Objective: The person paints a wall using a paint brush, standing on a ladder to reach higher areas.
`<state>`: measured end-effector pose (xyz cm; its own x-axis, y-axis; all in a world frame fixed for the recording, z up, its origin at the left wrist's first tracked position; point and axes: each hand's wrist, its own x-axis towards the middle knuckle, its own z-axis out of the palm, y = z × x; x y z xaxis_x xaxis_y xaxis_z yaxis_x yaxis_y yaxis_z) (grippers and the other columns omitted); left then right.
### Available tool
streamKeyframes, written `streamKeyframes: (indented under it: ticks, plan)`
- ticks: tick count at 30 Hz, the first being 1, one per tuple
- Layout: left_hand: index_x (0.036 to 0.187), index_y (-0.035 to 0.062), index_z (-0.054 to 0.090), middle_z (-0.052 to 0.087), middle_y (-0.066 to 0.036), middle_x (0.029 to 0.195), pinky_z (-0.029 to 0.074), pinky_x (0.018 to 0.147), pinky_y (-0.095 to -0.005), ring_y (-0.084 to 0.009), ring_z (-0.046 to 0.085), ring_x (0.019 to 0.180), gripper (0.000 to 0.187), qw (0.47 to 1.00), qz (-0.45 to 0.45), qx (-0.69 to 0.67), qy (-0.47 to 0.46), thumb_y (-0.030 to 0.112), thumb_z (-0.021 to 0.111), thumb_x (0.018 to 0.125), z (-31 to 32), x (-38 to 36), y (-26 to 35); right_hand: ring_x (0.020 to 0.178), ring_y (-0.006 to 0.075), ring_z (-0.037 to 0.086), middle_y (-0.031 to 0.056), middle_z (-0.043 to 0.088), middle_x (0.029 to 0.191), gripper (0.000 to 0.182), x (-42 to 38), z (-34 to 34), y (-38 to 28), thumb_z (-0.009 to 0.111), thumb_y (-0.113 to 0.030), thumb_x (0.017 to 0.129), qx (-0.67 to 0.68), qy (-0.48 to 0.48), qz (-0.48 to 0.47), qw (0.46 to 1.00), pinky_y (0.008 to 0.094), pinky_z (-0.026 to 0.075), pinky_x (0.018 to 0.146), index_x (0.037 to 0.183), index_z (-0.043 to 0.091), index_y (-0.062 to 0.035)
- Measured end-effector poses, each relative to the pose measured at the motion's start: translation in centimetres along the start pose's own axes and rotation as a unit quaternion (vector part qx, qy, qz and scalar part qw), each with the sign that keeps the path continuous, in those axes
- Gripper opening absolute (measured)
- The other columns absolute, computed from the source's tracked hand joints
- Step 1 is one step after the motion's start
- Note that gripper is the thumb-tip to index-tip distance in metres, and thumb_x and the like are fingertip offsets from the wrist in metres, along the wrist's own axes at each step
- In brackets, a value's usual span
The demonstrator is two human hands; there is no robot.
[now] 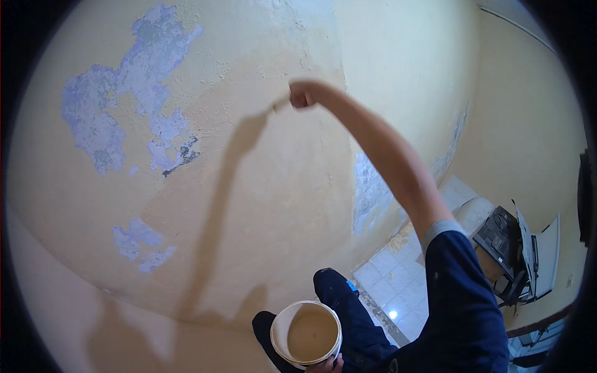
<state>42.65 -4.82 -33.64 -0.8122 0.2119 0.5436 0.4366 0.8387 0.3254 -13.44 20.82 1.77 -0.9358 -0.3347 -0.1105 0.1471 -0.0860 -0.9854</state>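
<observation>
My right hand (303, 95) is raised against the wall at the end of an outstretched arm. Its fingers are closed round what looks like a paintbrush (281, 104), small and blurred, pointing left with its tip at or close to the wall. Low in the view, a white plastic bucket (279, 329) of tan liquid (311, 334) sits above my legs. My left hand (326, 365) grips the bucket's near rim, and most of that hand is out of view.
The wall (280, 186) is cream and tan, with large peeled bluish patches (143, 74) at the left and another (370, 189) behind my arm. White floor tiles (398, 280) lie below right. Dark equipment (500, 239) stands at the right.
</observation>
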Motion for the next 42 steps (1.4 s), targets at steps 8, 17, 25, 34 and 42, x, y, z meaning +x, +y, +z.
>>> streamKeyframes:
  ticks: [8,17,25,34,42]
  plan:
    - [0.074,0.0113,0.069,0.064,-0.007,0.068,0.052,0.058,-0.0394,-0.0259,0.062,0.058,0.009,1.000,-0.003,0.008,-0.025,0.019,0.072,0.070,-0.5,0.5,0.6,0.041,0.0134,0.032,-0.0005,0.035,0.052,0.027,-3.2,3.1,-18.7,0.039,-0.017,0.088,0.043,-0.065,-0.272,0.959,0.0286,0.028,0.039,0.062,0.039,-0.0121]
    - [0.077,0.0153,0.069,0.066,-0.007,0.072,0.052,0.055,-0.0394,-0.0263,0.063,0.060,0.013,0.999,-0.039,-0.010,-0.030,0.027,0.070,0.073,-0.9,-0.9,0.4,0.036,0.0081,0.026,-0.0050,0.028,0.049,0.051,0.1,0.6,18.3,0.049,-0.056,0.090,0.087,0.054,-0.146,0.984,0.0260,0.019,0.034,0.061,0.039,-0.0154]
    - [0.080,0.0166,0.070,0.065,-0.006,0.070,0.052,0.055,-0.0396,-0.0264,0.063,0.061,0.013,1.000,-0.005,0.006,0.027,0.028,0.070,0.073,-0.3,-0.1,0.7,0.037,0.0128,0.043,0.0025,0.043,0.045,0.054,-4.1,-0.6,21.0,0.042,-0.042,0.096,-0.141,0.199,-0.183,0.952,0.0319,0.033,0.034,0.055,0.044,-0.0063]
    - [0.082,0.0163,0.069,0.065,-0.007,0.070,0.051,0.053,-0.0394,-0.0267,0.061,0.056,0.014,0.999,-0.032,0.002,-0.006,0.027,0.070,0.074,-0.4,-0.1,0.6,0.065,0.0450,0.060,0.0299,0.059,0.067,0.048,-1.4,2.9,1.7,0.042,-0.029,0.093,-0.367,0.351,-0.361,0.782,0.0493,0.046,0.062,0.070,0.059,0.0091]
    - [0.085,0.0156,0.069,0.065,-0.007,0.070,0.050,0.052,-0.0396,-0.0268,0.061,0.055,0.014,0.999,-0.033,-0.010,0.006,0.026,0.069,0.076,0.0,0.0,0.8,0.077,0.0486,0.059,0.0329,0.059,0.076,0.045,-4.6,3.6,0.6,0.047,-0.028,0.091,-0.459,0.330,-0.290,0.772,0.0502,0.046,0.068,0.071,0.060,0.0107]
